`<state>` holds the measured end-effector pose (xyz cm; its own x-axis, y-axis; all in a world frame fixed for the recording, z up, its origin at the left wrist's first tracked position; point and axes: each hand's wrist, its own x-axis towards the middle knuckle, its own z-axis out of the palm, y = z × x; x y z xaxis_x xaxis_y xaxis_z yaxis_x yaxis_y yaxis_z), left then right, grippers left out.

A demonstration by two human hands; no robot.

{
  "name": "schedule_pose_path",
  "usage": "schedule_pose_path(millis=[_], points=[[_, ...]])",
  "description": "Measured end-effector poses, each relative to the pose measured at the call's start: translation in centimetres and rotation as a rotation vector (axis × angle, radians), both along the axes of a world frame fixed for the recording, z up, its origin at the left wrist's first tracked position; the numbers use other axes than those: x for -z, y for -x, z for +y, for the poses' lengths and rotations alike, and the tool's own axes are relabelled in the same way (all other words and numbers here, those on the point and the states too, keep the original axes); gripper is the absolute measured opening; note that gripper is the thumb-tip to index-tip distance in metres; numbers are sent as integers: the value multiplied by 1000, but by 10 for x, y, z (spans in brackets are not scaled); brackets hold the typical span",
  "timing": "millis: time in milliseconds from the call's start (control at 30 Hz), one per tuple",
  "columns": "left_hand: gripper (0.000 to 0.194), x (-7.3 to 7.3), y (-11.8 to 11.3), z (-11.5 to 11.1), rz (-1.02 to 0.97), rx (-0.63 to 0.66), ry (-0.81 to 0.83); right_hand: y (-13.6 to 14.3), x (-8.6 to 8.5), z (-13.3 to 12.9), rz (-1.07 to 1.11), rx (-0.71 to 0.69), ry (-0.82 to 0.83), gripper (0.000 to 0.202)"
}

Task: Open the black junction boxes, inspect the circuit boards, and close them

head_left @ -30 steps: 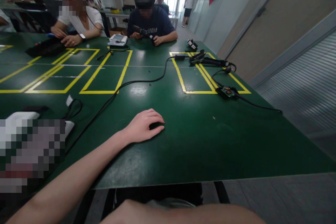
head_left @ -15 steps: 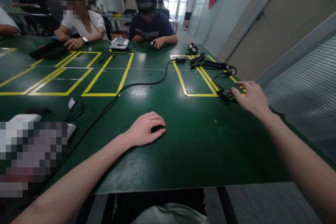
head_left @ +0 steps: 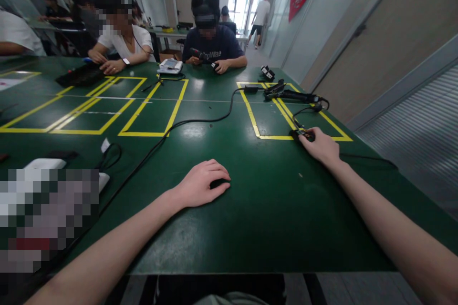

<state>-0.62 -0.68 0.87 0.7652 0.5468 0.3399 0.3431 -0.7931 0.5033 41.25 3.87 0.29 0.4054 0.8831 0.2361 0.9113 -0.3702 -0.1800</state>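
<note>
Head view: The circuit module [head_left: 297, 134] is located on the right side of the green table [head_left: 257, 214], at the near edge of an outline of yellow tape [head_left: 275, 137], presumably laid to mark working positions. It is gripped by the right hand [head_left: 322, 145], with the thumb along the near side and the fingers curled over the far side; whether it is lifted clear of the surface cannot be told. A short lead [head_left: 294, 117] is left slack toward the black handheld device [head_left: 298, 97], which probably allows the module to be shifted independently. The left hand [head_left: 203, 182] is rested on the table, apparently for support; its thumb and fingers are parted, and nothing is held.
</note>
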Motion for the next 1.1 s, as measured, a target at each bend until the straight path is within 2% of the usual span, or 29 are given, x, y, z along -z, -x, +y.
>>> schedule_pose_path(millis=[67, 133, 267, 367, 433, 500, 567, 667, 733, 800, 867, 933, 1000, 1100], points=[[17, 0, 0, 0, 4, -7, -2, 33, -1, -1, 22, -24, 52, 41], [18, 1, 0, 1, 0, -27, -13, 69, 0, -7, 26, -172, 45, 37], [22, 0, 2, 3, -102, -120, -55, 140, 3, -27, 92, -649, -21, 29], [28, -4, 5, 7, -161, -159, -95, 183, 4, -45, 137, -1009, -19, 27], [29, -7, 8, 9, -132, -121, -86, 202, 4, -54, 156, -1179, -7, 29], [36, -10, 12, 11, -66, -70, -50, 212, 5, -61, 177, -1294, -23, 31], [51, -11, 14, 11, 0, -38, -11, 214, 5, -64, 198, -1351, -74, 32], [71, -11, 16, 10, 40, -26, 10, 207, 3, -67, 245, -1360, -189, 34], [76, -9, 16, 10, 51, -34, 21, 200, 0, -68, 278, -1326, -278, 33], [71, -8, 16, 10, 70, -39, 40, 192, -4, -68, 296, -1261, -337, 26], [61, -6, 15, 11, 90, -37, 43, 181, -8, -69, 278, -1217, -303, 19], [54, -6, 15, 11, 108, -47, 24, 172, -11, -70, 212, -1231, -194, 15], [55, -6, 15, 12, 126, -80, 4, 164, -11, -69, 134, -1266, -97, 14], [61, -6, 16, 12, 154, -130, 0, 160, -7, -67, 109, -1252, -68, 20]])
